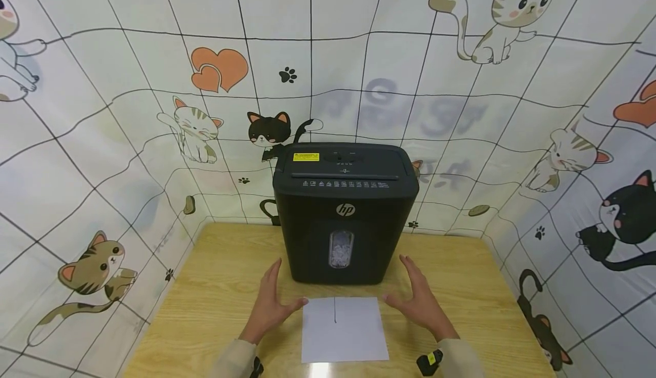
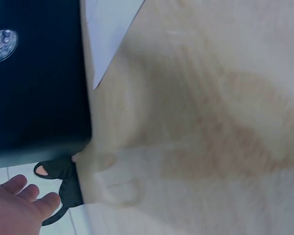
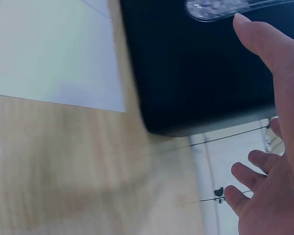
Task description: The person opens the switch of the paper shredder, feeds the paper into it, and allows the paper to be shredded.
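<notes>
A black HP paper shredder stands upright on the wooden table, with paper shreds visible through its front window. In front of it lies a white sheet of paper bearing a short dark line near its far edge. My left hand, fingers spread and thumb apart, is near the shredder's lower left side, its thumb tip by the sheet's far left corner. On the other side my right hand is held likewise, thumb toward the sheet's right edge. Neither hand grips anything. Both wrist views show the shredder beside the hands.
Wood-grain table surface extends on both sides of the shredder. A white grid-patterned cloth with cartoon cats hangs behind and along both sides. Dark wrist devices sit at both sleeves, and bright light reflects near the front edge.
</notes>
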A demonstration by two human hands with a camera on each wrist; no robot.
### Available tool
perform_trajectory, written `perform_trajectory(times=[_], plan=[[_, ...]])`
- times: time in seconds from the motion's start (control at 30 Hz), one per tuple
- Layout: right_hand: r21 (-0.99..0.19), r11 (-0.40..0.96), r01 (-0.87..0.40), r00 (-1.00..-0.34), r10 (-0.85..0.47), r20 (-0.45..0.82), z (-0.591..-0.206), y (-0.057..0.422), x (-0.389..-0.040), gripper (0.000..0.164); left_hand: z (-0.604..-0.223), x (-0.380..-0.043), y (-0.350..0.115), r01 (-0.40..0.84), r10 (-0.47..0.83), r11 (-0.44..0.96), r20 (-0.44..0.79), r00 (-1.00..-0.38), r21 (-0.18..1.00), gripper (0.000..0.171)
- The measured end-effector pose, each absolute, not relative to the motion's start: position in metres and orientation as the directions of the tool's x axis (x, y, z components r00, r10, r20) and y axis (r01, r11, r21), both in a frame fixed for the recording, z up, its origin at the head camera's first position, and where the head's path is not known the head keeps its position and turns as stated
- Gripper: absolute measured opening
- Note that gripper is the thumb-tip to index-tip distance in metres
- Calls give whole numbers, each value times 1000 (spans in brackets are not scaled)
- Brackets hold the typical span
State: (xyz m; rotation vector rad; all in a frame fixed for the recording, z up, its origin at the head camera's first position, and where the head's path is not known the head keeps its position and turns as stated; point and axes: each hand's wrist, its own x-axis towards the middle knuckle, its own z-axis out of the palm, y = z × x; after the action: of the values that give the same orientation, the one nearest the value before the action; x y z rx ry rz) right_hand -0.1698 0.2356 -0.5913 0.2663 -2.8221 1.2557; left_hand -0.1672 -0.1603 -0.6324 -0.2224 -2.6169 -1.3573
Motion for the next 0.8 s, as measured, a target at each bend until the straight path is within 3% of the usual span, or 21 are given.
perform_trajectory(times=[0.27,0.7,0.8], plan=[[-726,674,-134,-986,-164,29,-614,216,-165,109,-651,-160,-150,215,116,636,183,-976,741,117],[-628,724,-284,-956,-265,127,-658,188,-156,84,-666,-154,-124,323,238,763,222,-946,560,91],[-594,749,-295,-954,-263,142,-664,185,-154,84,-664,-153,-119,336,256,787,221,-941,518,86]])
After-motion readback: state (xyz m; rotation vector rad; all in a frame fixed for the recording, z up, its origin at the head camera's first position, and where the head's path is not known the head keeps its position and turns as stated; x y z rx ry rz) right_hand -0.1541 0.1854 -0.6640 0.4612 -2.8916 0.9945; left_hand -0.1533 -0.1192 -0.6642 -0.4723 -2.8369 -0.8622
